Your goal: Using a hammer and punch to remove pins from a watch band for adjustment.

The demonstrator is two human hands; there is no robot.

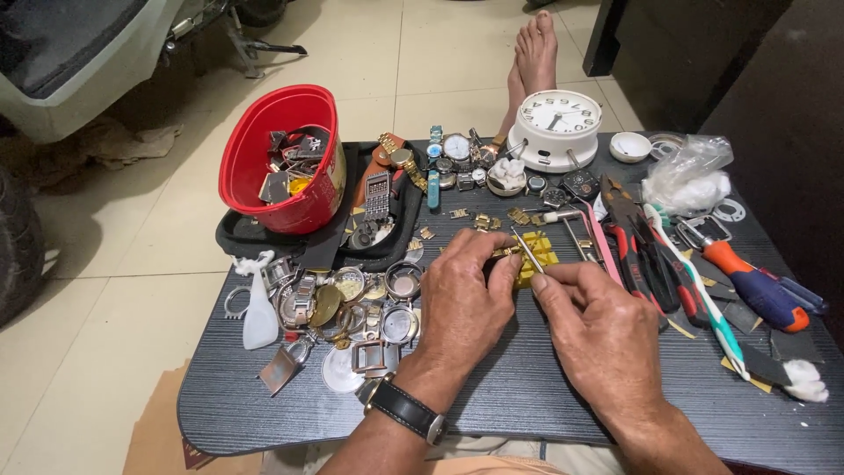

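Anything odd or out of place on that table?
The white clock sits upside down at the far edge. The red tub leans tilted on the black tray. Parts lie loose all over, but nothing looks spilled or broken.

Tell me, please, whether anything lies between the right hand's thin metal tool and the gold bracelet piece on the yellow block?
Nothing visible does. The right hand holds the thin metal tool with its tip at the gold bracelet piece, which the left hand pinches over the yellow block.
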